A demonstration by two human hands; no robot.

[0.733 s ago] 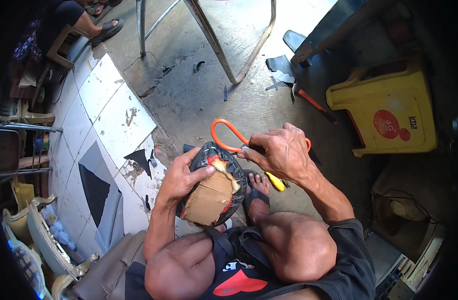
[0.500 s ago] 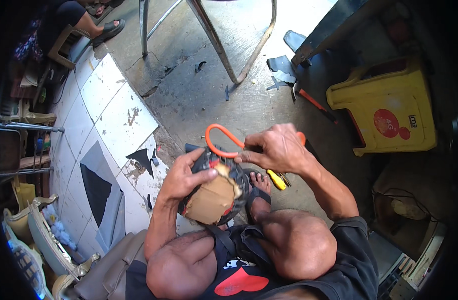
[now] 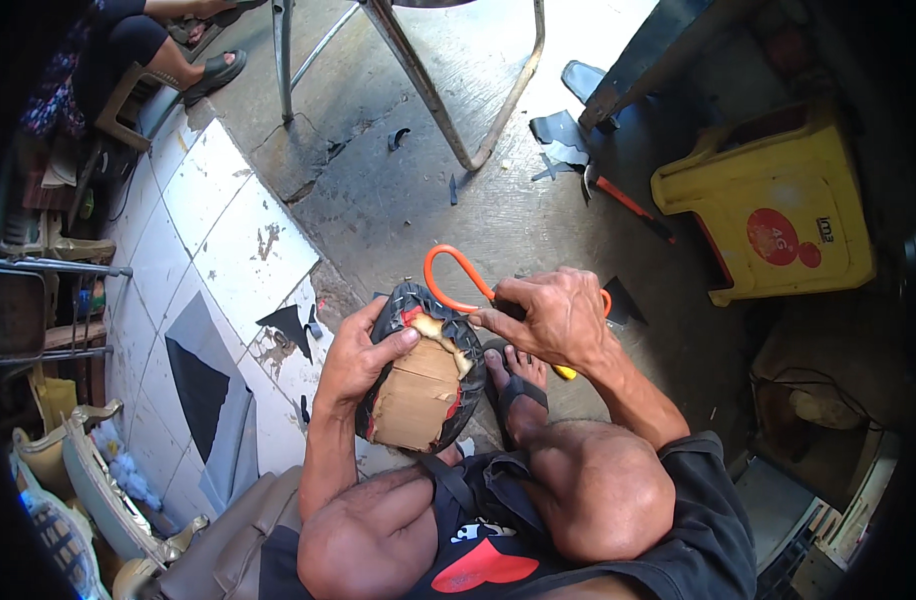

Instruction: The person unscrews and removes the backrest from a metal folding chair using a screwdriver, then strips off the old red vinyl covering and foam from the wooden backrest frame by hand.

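My left hand [image 3: 356,362] grips the left edge of a small rounded pad [image 3: 418,390], its thumb pressed on the top. The pad has a brown board face, black material gathered around its rim, and torn yellowish foam with red bits near its far edge. My right hand [image 3: 558,315] is closed on a looped orange tube-like piece [image 3: 430,268], just off the pad's far right edge. More orange shows on the other side of that fist; the part inside the fingers is hidden. By my foot lies a yellow-handled tool [image 3: 565,372], partly covered by the right hand.
A yellow plastic stool [image 3: 778,215] lies tipped at the right, near an orange-handled hammer [image 3: 630,205]. Metal chair legs [image 3: 418,60] stand ahead. Grey and black material scraps [image 3: 203,390] are on the white tiles at left. Another person's foot [image 3: 218,75] is at the far left.
The pad has tilted slightly more upright in my left hand. My right hand has shifted slightly down, and the orange loop has moved right. It now covers more of the yellow-handled tool.
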